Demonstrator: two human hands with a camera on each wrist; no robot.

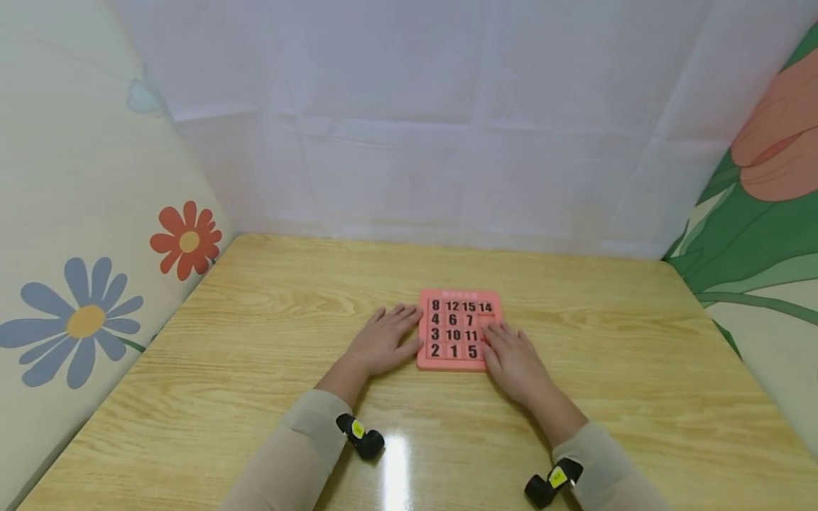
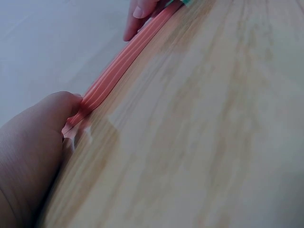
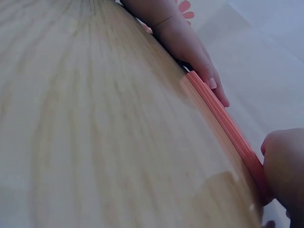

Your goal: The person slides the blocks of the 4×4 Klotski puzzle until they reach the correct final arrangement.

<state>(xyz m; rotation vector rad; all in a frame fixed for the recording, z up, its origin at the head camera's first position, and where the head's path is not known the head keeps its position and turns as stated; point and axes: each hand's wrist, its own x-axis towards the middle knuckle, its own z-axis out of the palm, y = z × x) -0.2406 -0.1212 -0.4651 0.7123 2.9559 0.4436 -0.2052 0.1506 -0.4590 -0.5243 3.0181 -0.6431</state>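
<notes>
A pink number slide puzzle (image 1: 455,365) lies flat on the wooden table. Its top row reads 8, 12, 15, 14, and a gap shows below the 14. My left hand (image 1: 383,341) lies along the puzzle's left side, thumb and fingertips touching the frame, fingers fairly straight. Over the right column rests my right hand (image 1: 516,362), its extended fingers on the puzzle and covering the lower right tiles. From the left wrist, the left thumb (image 2: 61,107) meets the pink edge. In the right wrist view, the right hand (image 3: 287,166) is against the near end of the frame.
The wood-grain table (image 1: 287,277) reaches back to a white cloth (image 1: 396,128). Flower-patterned panels stand on the left (image 1: 83,177) and right (image 1: 780,234). A small black camera is strapped on each wrist, left (image 1: 363,436) and right (image 1: 552,482).
</notes>
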